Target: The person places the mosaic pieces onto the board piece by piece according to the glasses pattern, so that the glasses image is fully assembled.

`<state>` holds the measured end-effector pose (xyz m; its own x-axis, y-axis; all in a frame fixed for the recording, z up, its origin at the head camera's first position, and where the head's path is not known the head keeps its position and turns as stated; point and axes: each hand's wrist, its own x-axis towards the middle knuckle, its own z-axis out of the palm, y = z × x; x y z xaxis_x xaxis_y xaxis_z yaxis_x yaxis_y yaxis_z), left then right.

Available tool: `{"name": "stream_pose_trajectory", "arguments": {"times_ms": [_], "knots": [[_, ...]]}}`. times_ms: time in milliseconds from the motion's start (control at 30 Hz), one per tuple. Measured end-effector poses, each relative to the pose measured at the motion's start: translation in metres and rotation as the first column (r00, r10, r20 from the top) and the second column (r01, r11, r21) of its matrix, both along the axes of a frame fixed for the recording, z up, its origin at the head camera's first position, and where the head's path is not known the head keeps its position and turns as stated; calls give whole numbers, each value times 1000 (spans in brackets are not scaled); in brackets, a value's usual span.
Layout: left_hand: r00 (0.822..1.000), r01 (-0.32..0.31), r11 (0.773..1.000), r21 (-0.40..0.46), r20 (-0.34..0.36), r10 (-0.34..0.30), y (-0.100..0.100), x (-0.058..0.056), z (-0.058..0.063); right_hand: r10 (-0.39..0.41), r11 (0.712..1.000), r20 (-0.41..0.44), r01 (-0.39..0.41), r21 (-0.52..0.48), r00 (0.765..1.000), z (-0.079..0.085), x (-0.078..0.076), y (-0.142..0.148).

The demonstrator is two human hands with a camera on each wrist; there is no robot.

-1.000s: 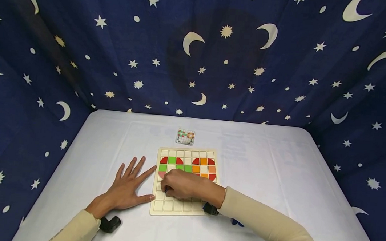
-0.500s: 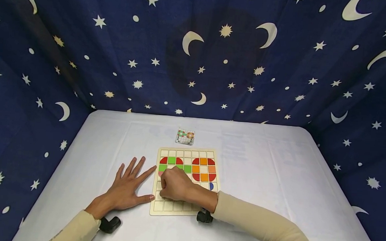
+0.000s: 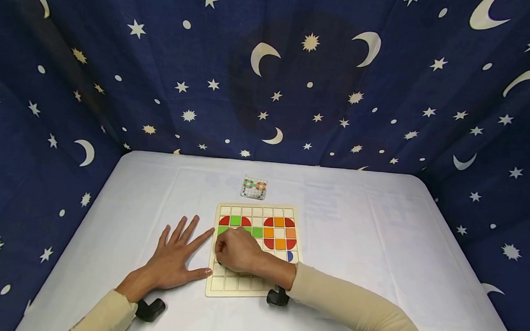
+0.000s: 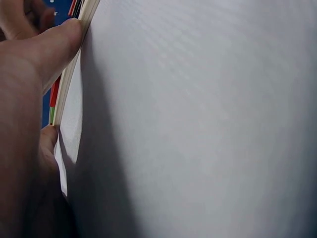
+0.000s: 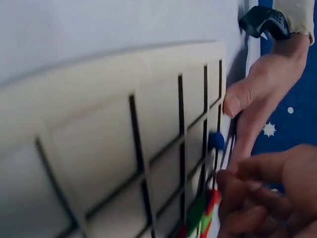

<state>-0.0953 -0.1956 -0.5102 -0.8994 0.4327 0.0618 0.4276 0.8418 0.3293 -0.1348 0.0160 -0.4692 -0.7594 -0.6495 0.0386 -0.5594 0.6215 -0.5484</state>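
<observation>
A cream gridded board (image 3: 243, 284) lies on the table, bearing red, green, orange and pink pieces in two ring-like patterns. My left hand (image 3: 170, 263) rests flat with fingers spread, its thumb and index fingertips at the board's left edge. Over the board's left side is my right hand (image 3: 238, 249), its fingers curled and covering part of the green and red pattern. In the right wrist view a blue piece (image 5: 216, 140) sits on the board just beyond these fingers; nothing shows between them. Another blue piece (image 3: 290, 256) lies near the board's right edge.
Behind the board a small card (image 3: 254, 188) shows a similar coloured pattern on a grid. The white-covered table (image 3: 356, 230) is backed by a dark blue curtain (image 3: 296, 87) with moons and stars. Each wrist wears a black camera (image 3: 278, 297).
My right hand has shifted left and slightly up across the board, uncovering the blue piece at the right. The dark piece earlier seen at its fingertips is now mostly hidden. My left hand stays put.
</observation>
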Motion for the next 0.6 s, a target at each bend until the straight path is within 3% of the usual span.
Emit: {"name": "stream_pose_trajectory", "arguments": {"times_ms": [67, 133, 233, 300, 400, 600], "knots": [[1000, 0, 1000, 3, -4, 0, 0, 0, 0, 65, 997, -37, -64, 37, 997, 3, -1, 2], [1000, 1, 1000, 4, -4, -1, 0, -1, 0, 187, 980, -54, -183, 78, 981, 7, -4, 7], [1000, 4, 1000, 2, -2, -4, 0, -1, 0, 400, 910, -63, -389, 144, 914, 10, -6, 15], [1000, 2, 1000, -11, 4, -2, 0, -1, 0, 495, 861, -67, -479, 172, 866, 10, -7, 19], [1000, -3, 1000, -23, 7, 3, -1, -1, 0, 546, 831, -107, -519, 202, 831, 8, -7, 22], [1000, -3, 1000, -14, 11, 3, 0, 1, 2, 548, 824, -124, -509, 248, 827, 8, -8, 17]]}}
